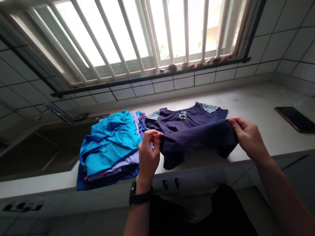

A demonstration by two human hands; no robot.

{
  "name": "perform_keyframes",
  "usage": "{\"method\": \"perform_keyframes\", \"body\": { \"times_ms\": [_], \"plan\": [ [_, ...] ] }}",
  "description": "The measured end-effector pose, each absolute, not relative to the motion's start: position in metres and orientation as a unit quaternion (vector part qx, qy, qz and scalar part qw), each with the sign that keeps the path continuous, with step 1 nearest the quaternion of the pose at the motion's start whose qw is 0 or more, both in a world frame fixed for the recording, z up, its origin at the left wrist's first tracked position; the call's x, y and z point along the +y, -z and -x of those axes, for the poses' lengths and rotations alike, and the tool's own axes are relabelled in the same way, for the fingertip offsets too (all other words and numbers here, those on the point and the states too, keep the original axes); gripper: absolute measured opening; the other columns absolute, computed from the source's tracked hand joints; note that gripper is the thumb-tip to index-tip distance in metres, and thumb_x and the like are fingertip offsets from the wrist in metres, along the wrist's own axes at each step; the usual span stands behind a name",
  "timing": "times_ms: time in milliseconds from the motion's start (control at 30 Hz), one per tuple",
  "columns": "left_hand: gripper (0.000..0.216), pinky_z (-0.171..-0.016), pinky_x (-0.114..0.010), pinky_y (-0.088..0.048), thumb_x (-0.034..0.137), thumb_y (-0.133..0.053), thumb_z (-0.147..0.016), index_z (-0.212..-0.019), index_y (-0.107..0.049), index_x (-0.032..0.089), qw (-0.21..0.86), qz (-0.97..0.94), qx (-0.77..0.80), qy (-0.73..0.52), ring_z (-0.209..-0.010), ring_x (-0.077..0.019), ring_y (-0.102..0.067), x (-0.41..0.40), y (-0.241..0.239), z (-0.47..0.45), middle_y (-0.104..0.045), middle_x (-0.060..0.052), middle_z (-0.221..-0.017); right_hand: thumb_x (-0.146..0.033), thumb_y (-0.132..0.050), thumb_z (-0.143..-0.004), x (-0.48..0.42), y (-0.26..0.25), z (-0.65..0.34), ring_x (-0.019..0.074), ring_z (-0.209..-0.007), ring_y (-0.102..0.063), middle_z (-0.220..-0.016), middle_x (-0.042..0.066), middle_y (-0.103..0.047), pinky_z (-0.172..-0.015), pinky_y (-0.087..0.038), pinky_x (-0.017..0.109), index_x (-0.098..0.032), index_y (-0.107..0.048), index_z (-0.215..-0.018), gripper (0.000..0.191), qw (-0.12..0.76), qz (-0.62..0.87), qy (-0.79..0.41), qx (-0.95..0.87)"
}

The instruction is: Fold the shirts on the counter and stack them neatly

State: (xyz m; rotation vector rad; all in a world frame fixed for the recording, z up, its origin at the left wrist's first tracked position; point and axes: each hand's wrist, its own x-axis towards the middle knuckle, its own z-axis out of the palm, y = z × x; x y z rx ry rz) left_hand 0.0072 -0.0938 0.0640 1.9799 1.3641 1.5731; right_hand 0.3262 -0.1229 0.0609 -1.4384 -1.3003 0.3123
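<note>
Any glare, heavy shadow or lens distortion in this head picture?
Head view throughout: glare whites out most of the scene beyond the window; the sink lies in deep shadow; wall tiles look stretched and slanted toward the corners; the dark top is dim, yet its patterned shoulder panels are readable.

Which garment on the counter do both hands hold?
The dark purple fabric top with patterned shoulders; the bright blue and lavender garments lie piled at its left.
</note>
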Motion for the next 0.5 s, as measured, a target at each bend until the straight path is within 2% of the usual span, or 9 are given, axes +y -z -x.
{"method": "perform_keyframes", "body": {
  "times_ms": [100,200,267,333,400,500],
  "plan": [
    [0.032,-0.068,-0.025,-0.050,0.052,-0.068,-0.091,-0.103,-0.064,0.022,0.211,-0.771,0.457,-0.390,-0.070,-0.0146,-0.063,-0.110,-0.041,-0.003,-0.064,0.002,-0.079,-0.058,-0.057,-0.091,-0.124,-0.049,-0.337,0.0256,-0.082,-0.067,-0.083,0.006,-0.074,-0.077,-0.051,0.035,-0.022,-0.072,-0.086,0.040,0.484,0.619,-0.176,-0.593],
    [0.076,-0.091,-0.037,-0.056,0.055,-0.093,-0.060,-0.124,-0.065,0.025,0.211,-0.853,0.409,-0.249,-0.102,-0.0253,-0.067,-0.127,-0.018,-0.006,-0.068,-0.006,-0.113,-0.055,-0.057,-0.092,-0.134,-0.044,-0.341,0.0234,-0.080,-0.064,-0.080,0.005,-0.070,-0.076,-0.050,0.033,-0.023,-0.068,-0.078,0.037,0.497,0.607,-0.153,-0.601],
    [0.092,-0.103,-0.047,-0.052,0.046,-0.098,-0.055,-0.138,-0.060,0.028,0.148,-0.875,0.410,-0.209,-0.122,-0.0328,-0.061,-0.136,-0.003,-0.012,-0.061,-0.011,-0.134,-0.054,-0.057,-0.092,-0.140,-0.043,-0.341,0.0217,-0.077,-0.061,-0.077,0.004,-0.067,-0.073,-0.049,0.031,-0.022,-0.066,-0.076,0.037,0.531,0.596,-0.137,-0.586],
    [0.082,-0.106,-0.049,-0.050,0.027,-0.091,-0.068,-0.143,-0.058,0.031,0.069,-0.881,0.423,-0.200,-0.130,-0.0342,-0.057,-0.142,0.011,-0.018,-0.058,-0.013,-0.142,-0.053,-0.058,-0.091,-0.144,-0.043,-0.343,0.0213,-0.076,-0.061,-0.076,0.004,-0.066,-0.071,-0.048,0.030,-0.022,-0.067,-0.076,0.035,0.552,0.596,-0.142,-0.566],
    [0.069,-0.106,-0.047,-0.050,0.007,-0.075,-0.080,-0.142,-0.059,0.032,0.015,-0.890,0.406,-0.206,-0.132,-0.0314,-0.057,-0.143,0.021,-0.020,-0.059,-0.012,-0.143,-0.052,-0.058,-0.091,-0.144,-0.043,-0.345,0.0214,-0.074,-0.060,-0.073,0.003,-0.065,-0.068,-0.047,0.030,-0.022,-0.068,-0.076,0.034,0.554,0.600,-0.164,-0.554],
    [0.049,-0.099,-0.040,-0.055,0.000,-0.056,-0.089,-0.125,-0.071,0.029,0.019,-0.900,0.349,-0.259,-0.117,-0.0236,-0.067,-0.140,0.026,-0.011,-0.072,-0.009,-0.123,-0.051,-0.059,-0.091,-0.144,-0.041,-0.349,0.0214,-0.073,-0.060,-0.071,0.003,-0.065,-0.067,-0.046,0.030,-0.023,-0.068,-0.076,0.033,0.547,0.598,-0.181,-0.557]
  ]
}}
